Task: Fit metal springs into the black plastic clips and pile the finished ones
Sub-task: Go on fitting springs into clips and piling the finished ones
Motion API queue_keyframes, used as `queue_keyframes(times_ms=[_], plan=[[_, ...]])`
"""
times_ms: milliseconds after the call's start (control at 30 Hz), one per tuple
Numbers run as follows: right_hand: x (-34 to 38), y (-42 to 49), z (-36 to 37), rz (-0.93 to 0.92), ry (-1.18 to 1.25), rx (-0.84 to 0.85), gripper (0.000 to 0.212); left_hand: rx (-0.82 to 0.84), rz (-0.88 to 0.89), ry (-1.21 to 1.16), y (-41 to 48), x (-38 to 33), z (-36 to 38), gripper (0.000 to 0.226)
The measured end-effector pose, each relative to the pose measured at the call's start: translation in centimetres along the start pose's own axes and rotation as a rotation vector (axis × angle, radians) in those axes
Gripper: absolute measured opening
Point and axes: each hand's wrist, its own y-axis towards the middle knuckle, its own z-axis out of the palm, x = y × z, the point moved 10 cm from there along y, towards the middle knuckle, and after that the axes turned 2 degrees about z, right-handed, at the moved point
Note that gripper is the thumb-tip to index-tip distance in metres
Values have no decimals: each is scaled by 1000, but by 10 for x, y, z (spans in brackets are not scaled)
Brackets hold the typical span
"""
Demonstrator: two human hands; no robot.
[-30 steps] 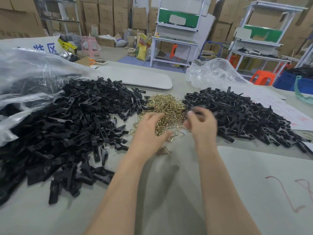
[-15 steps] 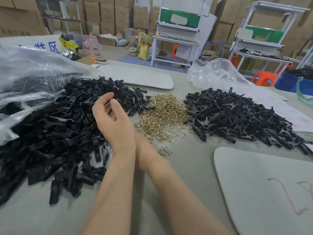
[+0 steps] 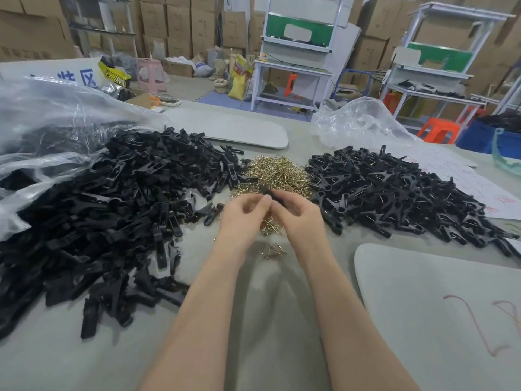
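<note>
A: Head view: which step?
B: Fitting, I'd judge; left hand and right hand pinch one black clip over the near edge of the spring heap.
A: Next?
B: Press a spring home squarely.

Light: even, diffuse, moderately bright indoor light from overhead.
Shadows: soft and pale on the table, between and under the forearms at its near edge.
Glare: white sheen on the clear plastic bag at the left edge.
Blur: left hand, right hand and the black clip pinched between them are slightly smeared.
Distortion: wide-angle; the shelving beyond the far right corner leans inward.
Focus: the far cartons are soft.
</note>
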Motion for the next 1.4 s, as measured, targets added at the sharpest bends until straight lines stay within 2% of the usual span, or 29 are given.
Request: queue_keyframes(times_ms=[100, 200, 333, 467, 567, 700, 800, 867, 967, 1033, 1133, 1200, 1300, 1400], plan=[[18, -9, 6, -216, -291, -53, 24, -43, -74, -113, 3, 12, -5, 19], [19, -12, 16, -260, -374, -17, 28, -114, -95, -118, 4, 17, -16, 9], [12, -6, 5, -144, -259, -45, 20, -138, -69, -120, 6, 15, -17, 5], [20, -9, -10, -194, -228, -170, 17, -166, -36, -83, 6, 12, -19, 6], [26, -10, -3, -238, -178, -126, 19, -167, -33, -114, 6, 11, -20, 12], [24, -13, 15, -243, -207, -42, 22, -162, -105, -391, 5, 16, -18, 7], [19, -13, 14, -219, -192, -65, 14, -123, -155, -590, 3, 16, -14, 6], [17, -12, 10, -200, -188, -90, 11, -84, -178, -627, 2, 16, -10, 8], [16, -12, 5, -188, -165, -115, 10, -38, -170, -567, 1, 13, -5, 12], [13, -10, 4, -159, -173, -110, 16, -51, -134, -410, 2, 13, -9, 13], [5, -5, 8, -71, -170, -25, 32, -100, -54, -143, 6, 11, -17, 6], [6, -4, 13, -65, -148, 43, 28, -137, 0, -29, 6, 6, -20, 1], [14, -6, 9, -122, -188, -3, 24, -208, 32, -13, 4, 0, -26, 10], [25, -9, 2, -213, -257, -93, 33, -241, 32, -56, 3, 1, -31, 18]])
